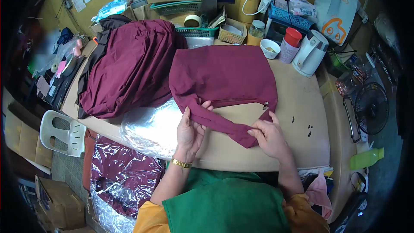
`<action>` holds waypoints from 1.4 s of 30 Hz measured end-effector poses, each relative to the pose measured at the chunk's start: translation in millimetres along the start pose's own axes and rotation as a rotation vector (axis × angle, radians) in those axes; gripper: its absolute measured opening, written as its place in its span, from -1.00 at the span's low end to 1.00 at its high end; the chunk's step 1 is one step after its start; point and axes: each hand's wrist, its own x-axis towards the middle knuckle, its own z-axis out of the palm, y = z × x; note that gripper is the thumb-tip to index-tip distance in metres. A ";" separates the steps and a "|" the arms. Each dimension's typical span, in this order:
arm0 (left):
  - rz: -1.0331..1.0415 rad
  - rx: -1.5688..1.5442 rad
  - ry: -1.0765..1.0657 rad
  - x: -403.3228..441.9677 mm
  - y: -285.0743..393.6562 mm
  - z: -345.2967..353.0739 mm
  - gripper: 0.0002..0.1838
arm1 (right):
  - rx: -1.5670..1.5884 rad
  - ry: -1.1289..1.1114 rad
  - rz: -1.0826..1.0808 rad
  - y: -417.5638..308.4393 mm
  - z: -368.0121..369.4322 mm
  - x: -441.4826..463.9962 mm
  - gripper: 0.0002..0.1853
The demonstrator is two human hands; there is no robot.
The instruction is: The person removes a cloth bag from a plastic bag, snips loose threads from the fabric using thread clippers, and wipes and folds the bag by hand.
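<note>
A maroon zippered cloth bag [224, 73] lies flat on the table in front of me. Its zipper pull [265, 105] hangs at the right end of the zip, and a folded strip of the same cloth [220, 123] runs below the opening. My left hand [192, 131] grips the left part of this strip, thumb on top and some fingers hidden under the cloth. At the strip's right end, my right hand [268, 136] pinches the fabric between thumb and fingers. Clear plastic bags [148, 125] lie left of my left hand.
Maroon fabric [129, 67] is piled on the table's left side. Along the back stand a white bowl [270, 48], a red-lidded cup [291, 45], a kettle [310, 52] and baskets. A white chair [62, 133] is at left, a black fan [371, 108] at right.
</note>
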 end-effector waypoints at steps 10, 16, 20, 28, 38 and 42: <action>0.048 0.072 0.083 -27.0 -19.0 23.3 -0.45 | -0.281 0.405 -0.185 -52.9 22.2 22.3 -0.80; -0.020 0.113 0.082 -37.6 -33.7 5.6 -0.56 | -0.324 0.330 -0.390 -66.3 55.9 55.9 -0.86; -0.004 0.068 0.123 -35.6 -37.3 0.7 -0.62 | -0.190 0.318 -0.349 -57.5 55.8 61.8 -0.85; 0.054 0.072 0.012 -34.3 -48.9 1.2 -0.82 | -0.359 0.447 -0.507 -70.3 65.0 76.1 -0.83; -0.013 -0.196 0.064 -37.2 -56.1 -16.7 -0.91 | -0.198 0.464 -0.396 -62.6 89.5 81.2 -0.82; -0.009 -0.226 0.110 -37.4 -61.9 -19.7 -0.79 | -0.183 0.527 -0.415 -62.8 90.8 81.3 -0.83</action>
